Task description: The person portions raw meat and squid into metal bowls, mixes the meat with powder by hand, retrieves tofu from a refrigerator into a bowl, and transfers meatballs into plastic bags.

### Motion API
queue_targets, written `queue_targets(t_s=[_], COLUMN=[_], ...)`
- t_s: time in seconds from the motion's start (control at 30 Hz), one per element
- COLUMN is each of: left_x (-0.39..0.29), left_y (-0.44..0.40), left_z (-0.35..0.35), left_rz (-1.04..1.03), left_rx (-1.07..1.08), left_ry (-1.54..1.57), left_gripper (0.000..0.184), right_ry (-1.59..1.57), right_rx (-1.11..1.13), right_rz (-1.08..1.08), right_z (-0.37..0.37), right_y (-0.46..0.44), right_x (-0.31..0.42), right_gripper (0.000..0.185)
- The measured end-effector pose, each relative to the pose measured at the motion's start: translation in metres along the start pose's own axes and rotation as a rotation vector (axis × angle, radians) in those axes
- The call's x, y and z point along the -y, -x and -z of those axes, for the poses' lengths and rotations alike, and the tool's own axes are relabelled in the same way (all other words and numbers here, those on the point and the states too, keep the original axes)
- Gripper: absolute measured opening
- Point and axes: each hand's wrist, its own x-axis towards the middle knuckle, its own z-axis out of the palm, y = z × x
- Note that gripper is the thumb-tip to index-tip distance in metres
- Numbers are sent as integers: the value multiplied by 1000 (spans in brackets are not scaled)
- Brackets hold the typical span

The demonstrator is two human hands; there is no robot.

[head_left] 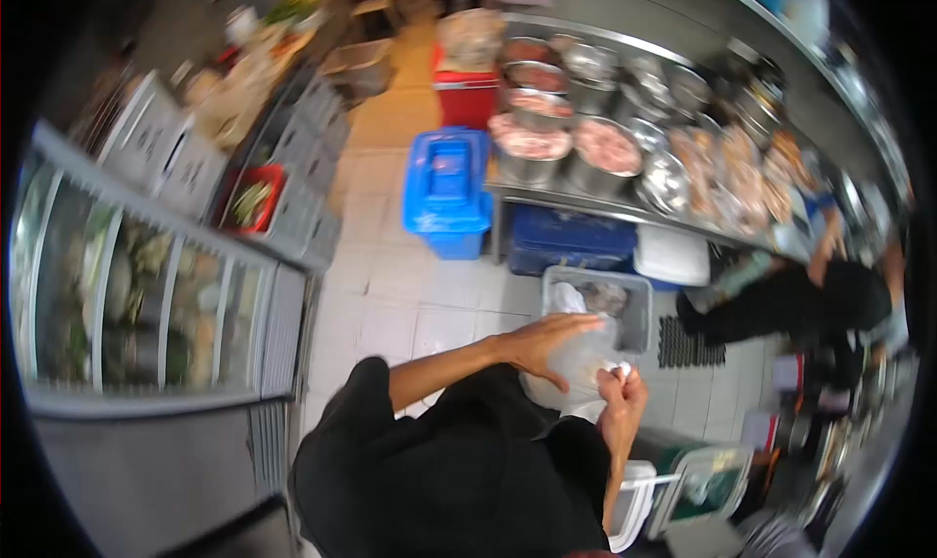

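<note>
A whitish, see-through plastic bag [586, 355] hangs in front of my body. My left hand [549, 348] lies against its upper side with the fingers stretched out and the thumb apart. On the other side, my right hand [622, 398] is closed in a pinch on the bag's gathered white edge. What the bag contains is too blurred to tell. Just beyond it on the floor stands a grey plastic tub [636, 311] holding a dark bundle and some white plastic, partly hidden by the bag.
A steel table [625, 205] carries metal pots of pinkish meat [607, 146]. A blue lidded bin [447, 192] stands at its near end, with a dark blue box [561, 241] underneath. Left is a glass-front fridge [146, 304]. Another person [781, 299] stands at right.
</note>
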Motion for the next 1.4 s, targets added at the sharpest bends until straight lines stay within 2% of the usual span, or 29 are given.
queue_targets(t_s=[0.03,0.1,0.13,0.17,0.2,0.23,0.27,0.3,0.33,0.37,0.4,0.43,0.47,0.53,0.57,0.6,0.67,0.7,0.83,0.9,1.0,1.07,1.13,1.17,1.2,1.23,1.3,1.33,1.4], left_x=[-4,-12,-8,-3,-7,-8,-4,-5,-7,-10,-18,-27,-35,-50,-55,-59,-63,-63,-51,-42,-40,-44,-55,-60,-71,-83,-113,-145,-165], left_y=[12,21,18,13,15,22,27,30,32,39,41,47,51,57,57,59,63,69,86,100,125,141,155,160,168,172,181,188,196], left_z=[-4,-18,-28,-40,-46,-46,-40,-38,-34,-32,-25,-23,-19,-15,-21,-28,-36,-37,-39,-45,-63,-83,-111,-128,-153,-176,-207,-222,-240], left_rz=[50,-6,19,14,5,13,-57,-128,-251,-277,-256,-188,-105,114,205,281,366,392,512,592,684,726,740,735,736,726,696,610,592], left_rx=[-55,-82,-112,-265,-414,-429,-437,-424,-468,-499,-494,-500,-497,-504,-512,-519,-490,-430,-174,-54,94,202,300,354,420,468,513,438,466], left_ry=[-15,-66,-80,-1,84,82,111,163,243,338,377,391,396,380,396,430,522,551,674,705,739,760,787,822,879,924,958,952,981], left_gripper=[106,107,107,108,109,109,104,99,83,74,72,70,67,63,61,58,54,52,43,39,33,29,25,24,22,21,19,27,26], right_ry=[8,89,110,112,246,379,415,595,781,626,715,655,605,456,465,515,508,480,466,542,410,352,501,650,502,488,327,250,239], right_rx=[72,170,242,269,349,428,465,554,615,654,688,657,586,535,460,393,261,84,-90,-269,-470,-583,-932,-1033,-1112,-1278,-1494,-1567,-1671], right_rz=[-23,9,-80,-91,-40,23,57,176,268,290,285,365,454,328,456,480,421,366,243,124,86,64,142,115,181,161,59,14,-123], right_z=[-8,-25,-40,-49,-56,-61,-63,-71,-82,-86,-90,-92,-93,-98,-98,-97,-99,-106,-100,-99,-77,-74,-57,-51,-41,-33,-13,-4,6], right_y=[-3,-6,2,7,13,16,18,24,32,37,40,43,46,61,66,74,86,91,107,127,183,221,265,291,318,349,410,440,495], right_x=[-1,5,13,15,17,17,9,25,42,34,43,36,28,20,13,13,3,-7,-27,-44,-51,-53,-69,-72,-72,-75,-108,-123,-148], right_gripper=[37,38,38,38,39,41,45,46,47,47,51,52,53,53,54,53,49,49,46,45,44,44,40,33,27,25,27,27,32])
